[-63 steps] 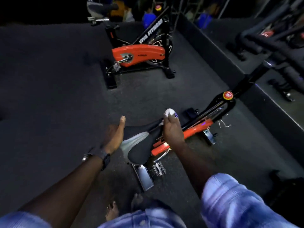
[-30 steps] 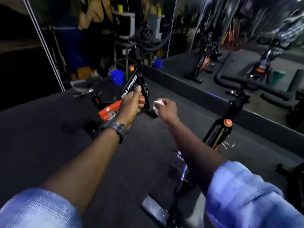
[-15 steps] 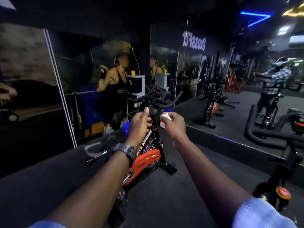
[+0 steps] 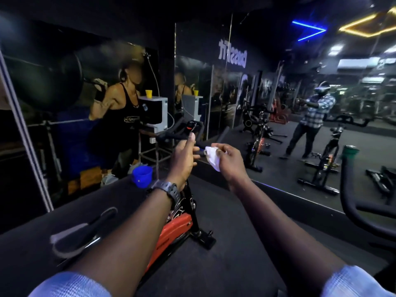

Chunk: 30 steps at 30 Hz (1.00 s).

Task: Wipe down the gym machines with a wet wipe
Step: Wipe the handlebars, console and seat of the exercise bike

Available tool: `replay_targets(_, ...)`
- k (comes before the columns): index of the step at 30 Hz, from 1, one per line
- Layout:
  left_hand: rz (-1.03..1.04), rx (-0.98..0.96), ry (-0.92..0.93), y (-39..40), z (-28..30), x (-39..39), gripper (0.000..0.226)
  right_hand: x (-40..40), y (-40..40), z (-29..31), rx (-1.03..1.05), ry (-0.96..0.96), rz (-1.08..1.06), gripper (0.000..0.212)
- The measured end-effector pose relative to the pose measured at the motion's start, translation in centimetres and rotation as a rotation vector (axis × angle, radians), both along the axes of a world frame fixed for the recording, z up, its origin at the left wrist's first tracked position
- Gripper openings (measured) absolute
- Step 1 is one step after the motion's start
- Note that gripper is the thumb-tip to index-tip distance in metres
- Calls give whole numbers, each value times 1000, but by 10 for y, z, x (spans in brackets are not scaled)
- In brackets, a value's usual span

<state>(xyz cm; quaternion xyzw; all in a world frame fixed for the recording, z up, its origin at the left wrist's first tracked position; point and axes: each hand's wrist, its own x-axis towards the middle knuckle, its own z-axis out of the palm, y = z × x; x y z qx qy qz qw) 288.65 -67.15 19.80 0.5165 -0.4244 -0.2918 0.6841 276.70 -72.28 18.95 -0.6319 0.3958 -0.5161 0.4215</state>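
Observation:
Both my arms are stretched out in front of me at chest height. My right hand (image 4: 230,163) pinches a crumpled white wet wipe (image 4: 212,157), held in the air. My left hand (image 4: 184,160), with a dark watch on the wrist, is raised close beside the wipe, fingers loosely curled, thumb up, holding nothing that I can see. Behind and below my hands stands an orange and black spin bike (image 4: 175,228), its black handlebars (image 4: 182,131) just beyond my left hand and its grey and black saddle (image 4: 83,230) to the lower left.
A second bike's black handlebar (image 4: 353,209) curves in at the right edge. A wall mirror (image 4: 300,125) ahead reflects more bikes and a person in a checked shirt. A blue bucket (image 4: 141,176) sits on the dark floor by the wall poster.
My view rose from the saddle of the near bike to the room ahead. Both hands left that saddle and lifted together in front of me, the wipe staying in my right hand.

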Motion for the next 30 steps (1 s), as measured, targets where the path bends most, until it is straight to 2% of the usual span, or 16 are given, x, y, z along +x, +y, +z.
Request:
replay_targets(5,-70,10,15,-96,-7,51,39,41,-72,-2,75,-1,-15,29)
replay_targets(8,-119,45,-1,-147,-9,80,49,62,-110,-3,103,-25,-25,25)
replay_targets(12,-163,51,2,-200,-16,110,50,84,-163,-8,125,-12,-101,17)
replay_targets(18,-153,77,-29,-270,-38,146,53,97,-250,-30,52,192,-261,10)
replay_targets(21,-158,77,-57,-316,-45,155,64,98,-307,-39,53,250,-295,12)
replay_targets(23,-167,90,-81,-345,-47,155,63,100,-342,-47,71,241,-280,14)
replay_targets(27,-180,126,-129,-410,-55,147,39,103,-404,-64,78,206,-196,22)
replay_targets(30,-180,122,-158,-451,-66,141,36,105,-437,-63,65,12,1,24)
